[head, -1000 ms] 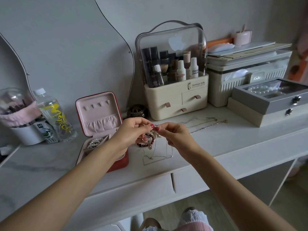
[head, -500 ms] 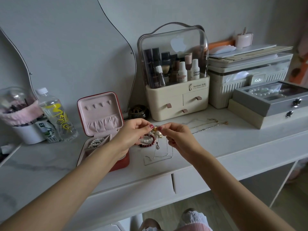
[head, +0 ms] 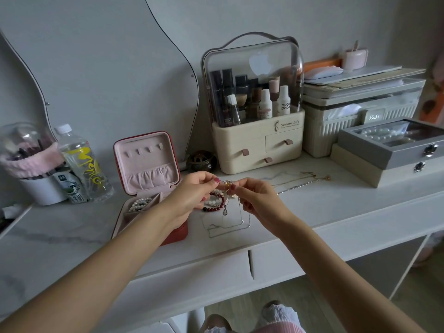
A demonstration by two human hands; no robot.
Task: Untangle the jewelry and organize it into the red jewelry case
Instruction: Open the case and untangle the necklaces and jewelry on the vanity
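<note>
Both hands pinch a knot of fine chain above the bench.

The left hand (head: 192, 193) and right hand (head: 258, 200) nip a thin silver necklace (head: 228, 227) between curled fingertips; its loops trail onto the pale marbled bench (head: 60, 236), a small pendant dangling. Round dark-red and white bead bracelets (head: 215, 201) lie just beneath. The red jewelry case (head: 146, 188), pink-lined and square, stands open to the left, holding pearls (head: 139, 203).

Single head-worn wide-angle view, looking forward and down, close over the worktop (head: 312, 207); wall behind, floor below.
</note>
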